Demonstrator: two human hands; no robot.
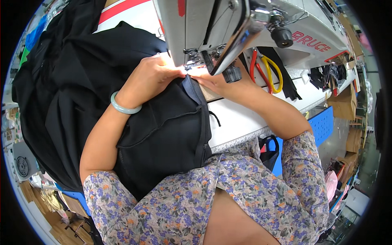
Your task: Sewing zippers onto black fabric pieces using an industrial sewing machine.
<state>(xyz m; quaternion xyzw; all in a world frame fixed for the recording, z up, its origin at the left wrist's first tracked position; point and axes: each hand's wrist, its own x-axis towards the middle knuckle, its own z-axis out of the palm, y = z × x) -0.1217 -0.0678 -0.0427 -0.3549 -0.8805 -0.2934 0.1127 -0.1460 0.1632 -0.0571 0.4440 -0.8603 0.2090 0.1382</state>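
Note:
A black garment lies across the white sewing table and over my lap. My left hand presses its edge flat just left of the needle of the white sewing machine. A pale green bangle circles that wrist. My right hand pinches the same dark seam strip from the right, under the machine's presser foot. Both hands touch the fabric, fingertips almost meeting at the needle.
More black fabric is piled at the left. Scissors with red and yellow handles lie behind the machine on the table. Black scraps and cardboard boxes sit at the right. A ruler strip runs along the table's front edge.

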